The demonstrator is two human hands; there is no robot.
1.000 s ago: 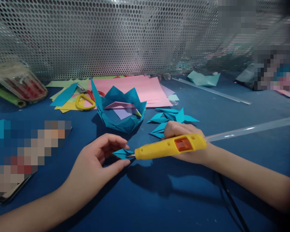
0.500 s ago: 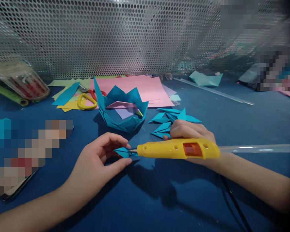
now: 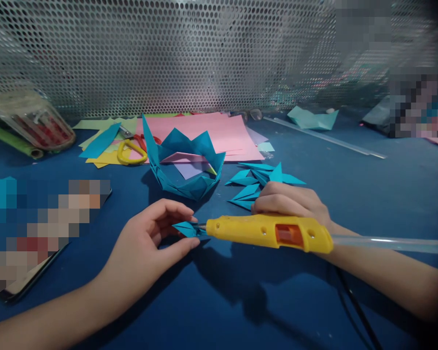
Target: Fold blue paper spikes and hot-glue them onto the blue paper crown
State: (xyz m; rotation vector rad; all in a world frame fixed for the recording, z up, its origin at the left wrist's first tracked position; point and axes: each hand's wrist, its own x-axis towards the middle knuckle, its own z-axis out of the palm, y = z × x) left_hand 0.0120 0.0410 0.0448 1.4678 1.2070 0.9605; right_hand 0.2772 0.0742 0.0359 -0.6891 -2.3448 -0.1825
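Observation:
My left hand (image 3: 156,236) is closed on a small folded blue paper piece (image 3: 184,228), pinched between thumb and fingers. A yellow glue gun (image 3: 248,231) is gripped in my right hand (image 3: 295,201), its metal nozzle at the folded piece's right part. Whether the nozzle touches the paper I cannot tell. A long clear glue stick (image 3: 387,243) sticks out of the gun's back end. Just beyond my right hand lie several more folded blue paper pieces (image 3: 246,192). Past my left hand stands a ring of joined blue paper points (image 3: 190,187).
Behind the ring are pink paper sheets (image 3: 229,131) and yellow-handled scissors (image 3: 131,153). A jar with red contents (image 3: 40,126) lies tilted at the left. Another clear stick (image 3: 324,138) and a pale green folded paper (image 3: 314,119) sit at the back right. A black cord (image 3: 354,304) trails below my right wrist.
The back end of the glue gun has dropped slightly, and the glue stick with it. My left hand and the folded paper stay almost in place.

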